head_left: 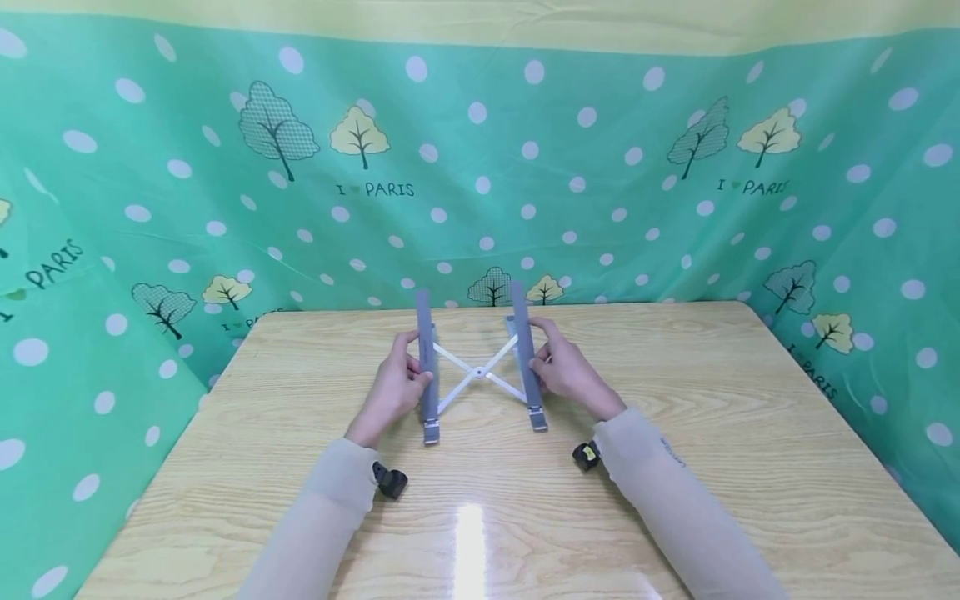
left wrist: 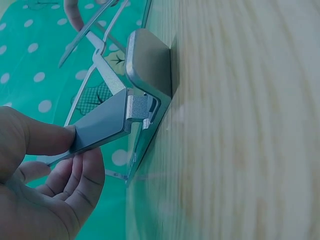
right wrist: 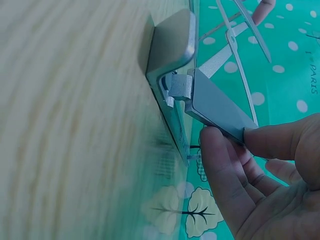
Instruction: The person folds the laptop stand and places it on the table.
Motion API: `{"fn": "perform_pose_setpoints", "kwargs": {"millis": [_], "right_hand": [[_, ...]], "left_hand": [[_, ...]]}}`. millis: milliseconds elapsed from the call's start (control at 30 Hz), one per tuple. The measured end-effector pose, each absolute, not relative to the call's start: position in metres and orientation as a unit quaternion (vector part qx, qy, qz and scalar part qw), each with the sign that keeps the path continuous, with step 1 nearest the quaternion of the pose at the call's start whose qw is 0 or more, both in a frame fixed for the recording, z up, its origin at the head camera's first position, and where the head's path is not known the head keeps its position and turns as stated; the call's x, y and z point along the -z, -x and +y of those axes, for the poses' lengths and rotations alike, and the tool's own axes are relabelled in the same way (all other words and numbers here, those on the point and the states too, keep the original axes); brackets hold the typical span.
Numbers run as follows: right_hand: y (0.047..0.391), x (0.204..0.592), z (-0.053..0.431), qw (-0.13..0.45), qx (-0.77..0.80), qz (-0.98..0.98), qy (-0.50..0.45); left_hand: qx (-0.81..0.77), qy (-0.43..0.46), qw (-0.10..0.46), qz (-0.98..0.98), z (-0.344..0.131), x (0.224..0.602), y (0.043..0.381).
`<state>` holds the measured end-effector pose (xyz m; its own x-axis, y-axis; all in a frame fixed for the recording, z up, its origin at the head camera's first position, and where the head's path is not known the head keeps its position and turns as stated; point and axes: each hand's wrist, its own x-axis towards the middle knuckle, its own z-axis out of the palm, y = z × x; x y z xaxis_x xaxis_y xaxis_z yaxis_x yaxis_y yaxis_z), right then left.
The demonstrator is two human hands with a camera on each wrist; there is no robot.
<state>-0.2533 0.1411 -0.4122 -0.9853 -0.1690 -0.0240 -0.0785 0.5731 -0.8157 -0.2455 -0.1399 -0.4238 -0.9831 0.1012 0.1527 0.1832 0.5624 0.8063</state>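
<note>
A folding laptop stand (head_left: pixel 479 372) stands spread on the wooden table, its two grey rails joined by silvery bars that cross in an X. My left hand (head_left: pixel 397 377) pinches the left rail (head_left: pixel 427 358) between thumb and fingers. On the other side, my right hand (head_left: pixel 564 367) pinches the right rail (head_left: pixel 527 354) the same way. In the left wrist view, the upper arm (left wrist: pixel 102 122) of the stand is tilted up from its base at a hinge. A lipped front foot (right wrist: pixel 172 45) rests on the table in the right wrist view.
The table (head_left: pixel 675 483) has light wood grain and a bright glare streak near its front. Behind and at both sides hangs a green dotted curtain (head_left: pixel 600 192) with printed trees. Small black cameras (head_left: pixel 391 481) are strapped on both wrists.
</note>
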Motion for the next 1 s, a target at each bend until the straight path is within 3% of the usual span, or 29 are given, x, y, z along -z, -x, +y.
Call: {"fn": "perform_pose_setpoints", "kwargs": {"millis": [667, 1000], "right_hand": [[0.250, 0.413, 0.152, 0.042, 0.448, 0.891, 0.063], [0.250, 0.413, 0.155, 0.056, 0.449, 0.889, 0.075]], "left_hand": [[0.465, 0.084, 0.028, -0.881, -0.131, 0.423, 0.246], [0.490, 0.083, -0.011, -0.868, -0.140, 0.421, 0.247]]}}
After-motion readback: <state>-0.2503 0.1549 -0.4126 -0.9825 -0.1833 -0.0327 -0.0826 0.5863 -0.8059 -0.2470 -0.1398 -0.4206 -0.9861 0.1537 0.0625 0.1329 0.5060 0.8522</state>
